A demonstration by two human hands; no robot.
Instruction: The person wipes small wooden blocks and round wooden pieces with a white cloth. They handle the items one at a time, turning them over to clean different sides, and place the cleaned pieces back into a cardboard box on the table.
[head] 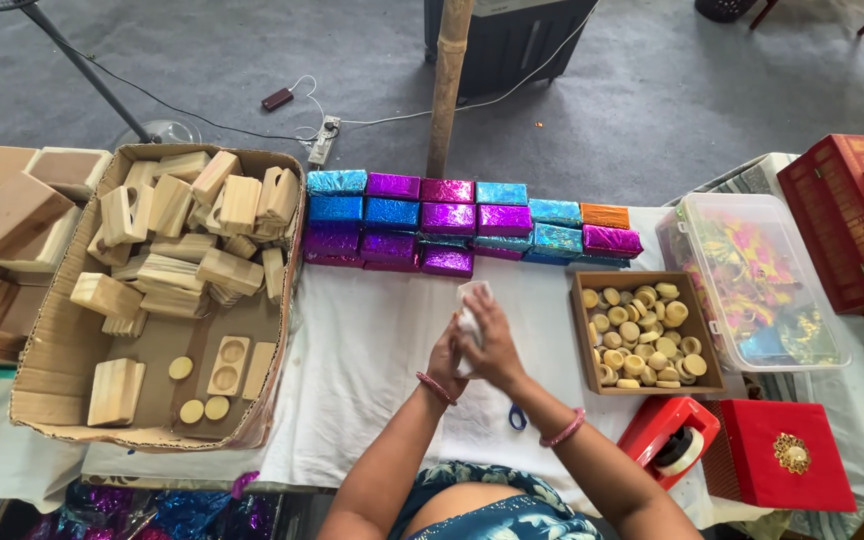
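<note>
head view: person's left hand (445, 358) and right hand (493, 345) are both closed around a small white wrapped piece (469, 312), held above the white tablecloth (372, 340) at centre-near.
grip: judged best kept snug, edges flat.
materials: glossy foil boxes (452, 220) far; rough pine blocks in cardboard box (52, 370) left; wooden tray (584, 340) of pale round discs right.

Item: small white block (470, 312), pale, apparently wrapped in white paper or foil; exact covering cannot be told. Held upright and slightly tilted, its top corner exposed, its lower part hidden. Position: raised above the white-covered worktop (352, 350), clasped between the left hand (447, 355) and right hand (495, 345), just before the rows of wrapped boxes.
</note>
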